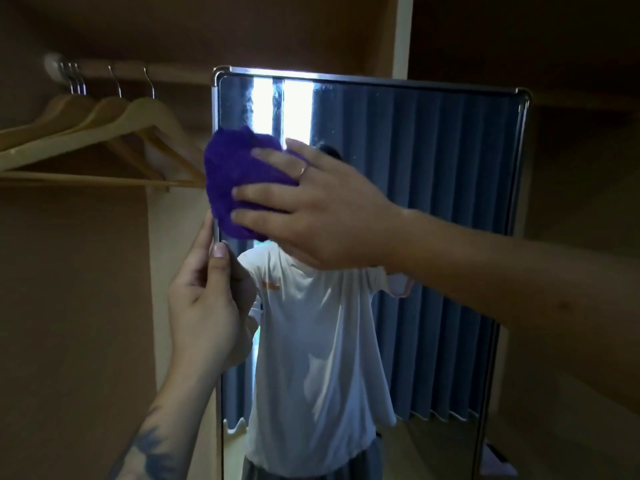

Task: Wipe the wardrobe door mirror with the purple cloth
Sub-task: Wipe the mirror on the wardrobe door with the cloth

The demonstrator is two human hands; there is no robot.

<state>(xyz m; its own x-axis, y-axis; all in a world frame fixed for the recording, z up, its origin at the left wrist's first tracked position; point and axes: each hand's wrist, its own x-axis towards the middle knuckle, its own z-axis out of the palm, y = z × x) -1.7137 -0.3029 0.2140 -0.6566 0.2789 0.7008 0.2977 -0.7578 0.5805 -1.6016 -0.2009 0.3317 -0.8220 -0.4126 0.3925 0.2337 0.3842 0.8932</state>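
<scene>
Wooden hangers (104,133) hang at left. The left hand (207,306) pinches the left edge of the tall upright mirror (433,237). The right hand (311,209), fingers straight, presses the bunched purple cloth (235,174) on the mirror's upper left part.

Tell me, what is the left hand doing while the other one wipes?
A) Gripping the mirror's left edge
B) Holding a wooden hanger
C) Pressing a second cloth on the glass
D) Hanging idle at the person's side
A: the left hand grips the left edge of the mirror, thumb on the frame, while the right hand presses the purple cloth flat against the glass near the upper left corner.
</scene>
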